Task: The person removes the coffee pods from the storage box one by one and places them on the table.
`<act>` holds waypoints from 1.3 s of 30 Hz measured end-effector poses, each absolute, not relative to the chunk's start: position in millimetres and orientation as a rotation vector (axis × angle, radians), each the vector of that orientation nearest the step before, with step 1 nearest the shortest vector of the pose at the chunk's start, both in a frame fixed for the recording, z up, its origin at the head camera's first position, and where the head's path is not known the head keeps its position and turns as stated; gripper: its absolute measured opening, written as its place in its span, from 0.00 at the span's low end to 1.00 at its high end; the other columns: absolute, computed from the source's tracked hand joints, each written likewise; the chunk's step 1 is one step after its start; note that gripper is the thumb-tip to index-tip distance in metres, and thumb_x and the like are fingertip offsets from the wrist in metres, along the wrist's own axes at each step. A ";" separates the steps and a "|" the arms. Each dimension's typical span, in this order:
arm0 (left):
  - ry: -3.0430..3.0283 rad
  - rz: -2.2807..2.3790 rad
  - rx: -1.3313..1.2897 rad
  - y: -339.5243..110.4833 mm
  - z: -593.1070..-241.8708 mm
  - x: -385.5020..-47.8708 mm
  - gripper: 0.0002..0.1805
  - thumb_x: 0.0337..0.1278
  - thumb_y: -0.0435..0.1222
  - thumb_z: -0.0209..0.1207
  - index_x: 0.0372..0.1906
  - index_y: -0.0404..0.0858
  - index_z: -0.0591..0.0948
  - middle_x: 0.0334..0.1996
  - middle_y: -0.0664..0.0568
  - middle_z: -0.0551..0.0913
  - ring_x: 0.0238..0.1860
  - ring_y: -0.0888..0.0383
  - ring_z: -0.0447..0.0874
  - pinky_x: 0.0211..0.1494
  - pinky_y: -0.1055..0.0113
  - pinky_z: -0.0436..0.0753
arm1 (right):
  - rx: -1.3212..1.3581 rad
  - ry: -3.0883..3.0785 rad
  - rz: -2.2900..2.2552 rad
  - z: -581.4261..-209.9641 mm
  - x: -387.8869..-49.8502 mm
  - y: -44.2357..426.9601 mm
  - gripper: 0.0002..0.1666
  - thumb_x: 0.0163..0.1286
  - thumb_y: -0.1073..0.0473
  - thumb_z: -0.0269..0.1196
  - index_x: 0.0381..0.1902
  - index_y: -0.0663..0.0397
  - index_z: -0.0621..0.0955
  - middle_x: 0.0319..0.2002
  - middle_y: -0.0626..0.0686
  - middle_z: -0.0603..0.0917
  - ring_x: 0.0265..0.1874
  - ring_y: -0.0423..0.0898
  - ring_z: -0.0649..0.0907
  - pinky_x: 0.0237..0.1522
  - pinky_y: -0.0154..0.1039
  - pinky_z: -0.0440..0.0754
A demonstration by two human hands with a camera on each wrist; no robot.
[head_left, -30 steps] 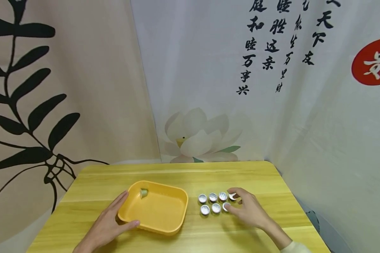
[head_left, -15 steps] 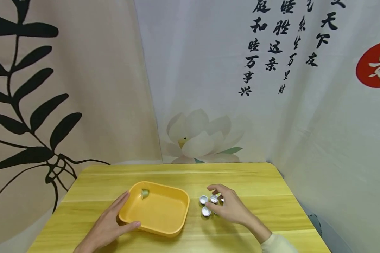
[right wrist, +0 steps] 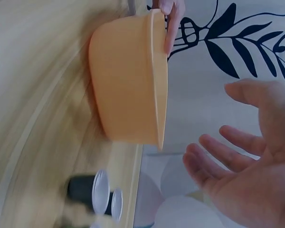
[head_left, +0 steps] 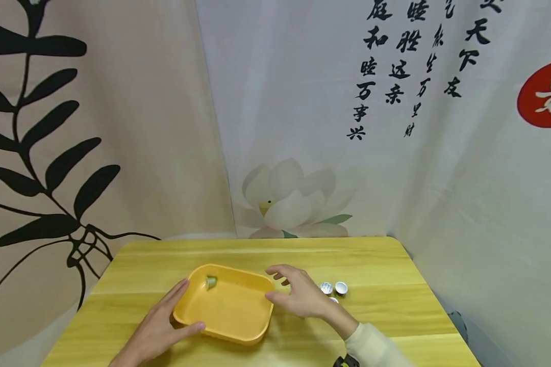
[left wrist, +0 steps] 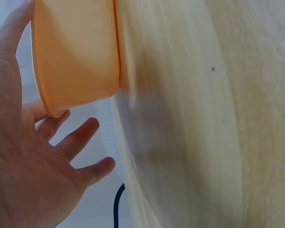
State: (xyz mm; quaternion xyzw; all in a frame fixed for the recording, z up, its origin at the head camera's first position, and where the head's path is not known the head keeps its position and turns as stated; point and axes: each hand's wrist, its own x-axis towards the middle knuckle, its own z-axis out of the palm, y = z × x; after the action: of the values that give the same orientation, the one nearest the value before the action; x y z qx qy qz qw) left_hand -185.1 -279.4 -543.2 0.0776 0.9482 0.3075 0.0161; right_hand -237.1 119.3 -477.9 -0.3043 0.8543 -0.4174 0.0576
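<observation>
A yellow plastic tray stands on the table, and inside it near its far left corner lies a small pale-green cup-shaped pod. My left hand spans the tray's near left corner, its fingers along the left side and the thumb at the near rim. My right hand hovers by the tray's right rim with thumb and fingers spread; nothing shows in its palm in the right wrist view. To its right sit small pods with silvery lids, partly hidden by the hand. One dark-bodied pod stands upright in the right wrist view.
The wooden table has a rounded far edge. Behind it hangs a cloth backdrop with leaf prints, a lotus and written characters. A dark cable shows past the table edge in the left wrist view.
My right hand has moved left across the pods to the tray's right rim, uncovering the pods at the right. The left hand and the tray have stayed in place.
</observation>
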 end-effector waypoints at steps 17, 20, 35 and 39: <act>2.967 0.977 0.254 -279.4 -541.1 -185.3 0.68 0.62 0.71 0.74 0.94 0.42 0.55 0.93 0.39 0.56 0.86 0.22 0.64 0.75 0.15 0.73 | -1.091 2.541 -1.079 -470.9 -258.2 47.2 0.38 0.81 0.47 0.72 0.81 0.55 0.77 0.77 0.56 0.84 0.71 0.55 0.87 0.73 0.45 0.88; 2.979 0.976 0.261 -279.5 -541.5 -184.9 0.68 0.62 0.71 0.74 0.94 0.41 0.56 0.93 0.39 0.57 0.85 0.22 0.65 0.74 0.16 0.74 | -1.125 2.563 -0.994 -470.5 -264.1 36.5 0.37 0.81 0.48 0.73 0.81 0.54 0.77 0.77 0.54 0.84 0.71 0.53 0.88 0.73 0.41 0.87; 2.967 0.949 0.228 -280.5 -543.6 -182.5 0.69 0.62 0.72 0.73 0.94 0.43 0.54 0.93 0.39 0.55 0.85 0.21 0.65 0.74 0.16 0.75 | -1.158 2.537 -0.761 -481.9 -289.8 -9.4 0.37 0.79 0.51 0.75 0.81 0.52 0.79 0.78 0.50 0.84 0.71 0.50 0.88 0.69 0.34 0.87; 2.959 0.951 0.221 -279.5 -543.2 -181.2 0.69 0.61 0.71 0.73 0.94 0.43 0.54 0.94 0.39 0.55 0.85 0.21 0.64 0.74 0.16 0.74 | -1.131 2.534 -0.699 -487.1 -293.9 -15.5 0.38 0.78 0.50 0.76 0.81 0.50 0.78 0.78 0.48 0.84 0.71 0.49 0.89 0.72 0.37 0.86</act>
State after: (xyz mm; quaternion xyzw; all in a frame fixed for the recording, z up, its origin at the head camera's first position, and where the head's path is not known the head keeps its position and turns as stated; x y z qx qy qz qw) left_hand -181.2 -279.5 -543.2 0.0708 0.9496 0.3051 0.0130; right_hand -293.9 -15.5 -487.1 -0.3915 0.8768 -0.2418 0.1397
